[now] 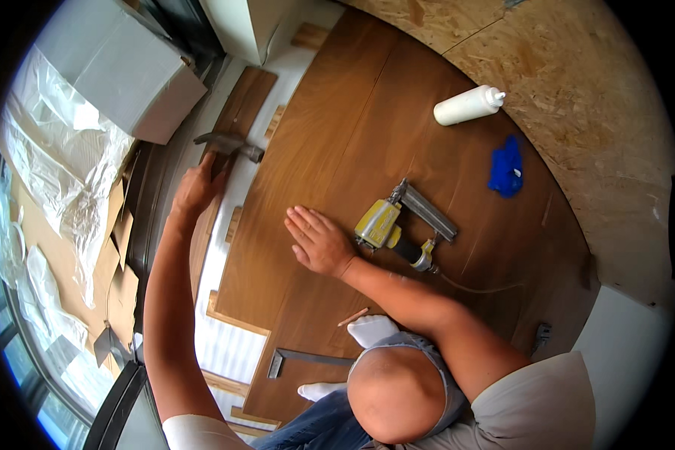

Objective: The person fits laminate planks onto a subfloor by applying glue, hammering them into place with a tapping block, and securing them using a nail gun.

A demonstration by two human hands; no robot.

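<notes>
My left hand is closed around a claw hammer near its head; the handle is mostly hidden by my hand and forearm. The hammer's face is over the gap beside the stepped edge of the brown wood floorboards. My right hand lies flat on those boards, fingers stretched out and holding nothing. Just right of it a yellow nail gun lies on its side, with a thin air hose running off to the right.
A narrow loose plank lies left of the gap. On the boards are a white squeeze bottle, a blue cloth-like item, a pencil and a try square. Cardboard, plastic sheeting and a grey box crowd the left.
</notes>
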